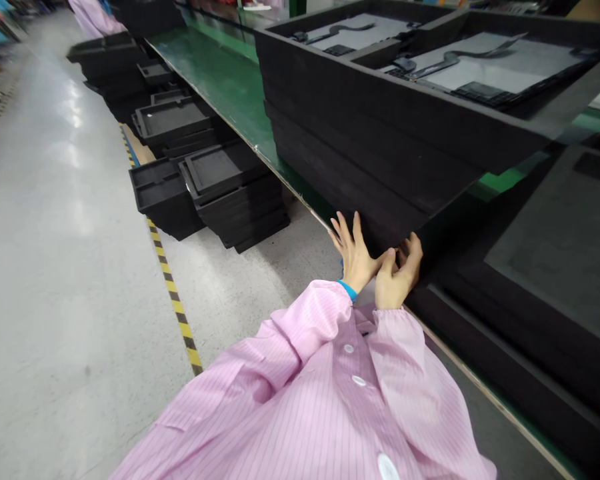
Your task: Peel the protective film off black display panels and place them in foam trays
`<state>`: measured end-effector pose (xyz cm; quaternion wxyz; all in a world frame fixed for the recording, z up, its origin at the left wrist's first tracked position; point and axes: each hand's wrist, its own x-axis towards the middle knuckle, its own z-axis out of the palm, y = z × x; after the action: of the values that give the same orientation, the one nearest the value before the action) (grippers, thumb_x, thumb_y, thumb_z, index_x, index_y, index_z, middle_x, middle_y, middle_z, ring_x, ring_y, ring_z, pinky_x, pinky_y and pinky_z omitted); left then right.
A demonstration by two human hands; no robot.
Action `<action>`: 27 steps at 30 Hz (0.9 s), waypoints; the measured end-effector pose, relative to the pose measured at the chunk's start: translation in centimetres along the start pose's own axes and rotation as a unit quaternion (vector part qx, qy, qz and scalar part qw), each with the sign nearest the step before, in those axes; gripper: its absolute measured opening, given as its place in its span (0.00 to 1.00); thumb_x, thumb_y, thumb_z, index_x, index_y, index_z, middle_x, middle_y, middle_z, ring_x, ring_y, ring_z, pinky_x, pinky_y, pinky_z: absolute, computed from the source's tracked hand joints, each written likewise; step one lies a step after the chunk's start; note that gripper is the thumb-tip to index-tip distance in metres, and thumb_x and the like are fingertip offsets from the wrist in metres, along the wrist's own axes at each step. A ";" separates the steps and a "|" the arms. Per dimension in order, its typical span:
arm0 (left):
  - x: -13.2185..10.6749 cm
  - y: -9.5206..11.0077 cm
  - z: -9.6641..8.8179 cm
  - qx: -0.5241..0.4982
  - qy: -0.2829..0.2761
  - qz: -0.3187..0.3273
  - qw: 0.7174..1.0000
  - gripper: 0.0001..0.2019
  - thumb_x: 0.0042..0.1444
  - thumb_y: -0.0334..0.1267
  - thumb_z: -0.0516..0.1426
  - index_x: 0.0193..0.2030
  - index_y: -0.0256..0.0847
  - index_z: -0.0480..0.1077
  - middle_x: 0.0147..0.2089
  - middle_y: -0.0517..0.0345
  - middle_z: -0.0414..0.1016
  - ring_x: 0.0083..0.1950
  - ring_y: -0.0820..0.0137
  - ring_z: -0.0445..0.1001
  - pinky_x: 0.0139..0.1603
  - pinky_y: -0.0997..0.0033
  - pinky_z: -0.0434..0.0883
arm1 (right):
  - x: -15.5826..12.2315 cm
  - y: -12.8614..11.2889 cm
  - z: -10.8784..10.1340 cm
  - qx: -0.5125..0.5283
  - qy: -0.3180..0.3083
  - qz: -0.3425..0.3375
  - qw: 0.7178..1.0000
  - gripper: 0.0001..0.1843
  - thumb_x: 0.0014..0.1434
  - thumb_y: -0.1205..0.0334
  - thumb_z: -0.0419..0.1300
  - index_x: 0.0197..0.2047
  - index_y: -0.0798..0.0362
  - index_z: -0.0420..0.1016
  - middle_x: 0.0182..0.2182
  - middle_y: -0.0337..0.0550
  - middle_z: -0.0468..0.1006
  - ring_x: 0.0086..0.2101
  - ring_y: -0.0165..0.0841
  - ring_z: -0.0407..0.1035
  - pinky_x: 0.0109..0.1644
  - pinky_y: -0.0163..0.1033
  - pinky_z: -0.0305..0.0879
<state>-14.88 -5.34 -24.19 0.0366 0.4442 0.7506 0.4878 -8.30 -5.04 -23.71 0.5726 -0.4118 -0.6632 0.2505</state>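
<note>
A tall stack of black foam trays (360, 140) stands on the green table (220, 73). The top tray holds grey flat panels with black cables (490, 67). My left hand (354, 257) lies against the stack's near side at its bottom, fingers stretched and spread. My right hand (397, 277) is at the stack's bottom corner, its fingers curled round the lowest trays' edge. Both arms wear pink striped sleeves (330, 373).
More black foam trays (555, 267) lie on the table to the right. Several stacks of empty black trays (215, 187) sit on the grey floor beside a yellow-black striped line (173, 293). Another person's pink coat (95, 17) shows far back.
</note>
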 end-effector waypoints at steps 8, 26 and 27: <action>0.3 0.1 -0.2 0.013 0.002 0.047 0.999 0.47 0.52 0.49 0.57 0.67 0.39 0.29 0.71 0.39 0.16 0.68 0.56 0.14 0.67 0.45 0.32 | 0.2 -0.2 0.0 -0.076 0.017 -0.068 0.995 0.23 0.58 0.64 0.48 0.56 0.61 0.62 0.50 0.58 0.66 0.52 0.40 0.62 0.54 0.49 0.64; 0.4 -0.2 0.5 0.024 -0.032 0.086 0.995 0.35 0.61 0.42 0.48 0.67 0.26 0.33 0.71 0.34 0.31 0.68 0.62 0.14 0.66 0.44 0.26 | 0.8 -1.2 0.0 -0.120 -0.037 -0.191 0.974 0.36 0.55 0.71 0.47 0.65 0.60 0.39 0.62 0.62 0.40 0.62 0.45 0.38 0.62 0.57 0.48; 0.4 -0.2 0.6 0.027 -0.035 0.083 0.996 0.33 0.61 0.40 0.47 0.67 0.26 0.35 0.71 0.35 0.31 0.68 0.63 0.14 0.66 0.45 0.26 | 1.0 -1.9 0.1 -0.121 -0.044 -0.199 0.972 0.37 0.55 0.70 0.48 0.66 0.60 0.38 0.63 0.61 0.36 0.63 0.45 0.35 0.63 0.57 0.46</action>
<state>-15.00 -4.66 -24.52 0.0101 0.5228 0.7219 0.4533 -8.87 -5.20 -21.64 0.5270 -0.3262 -0.7818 0.0674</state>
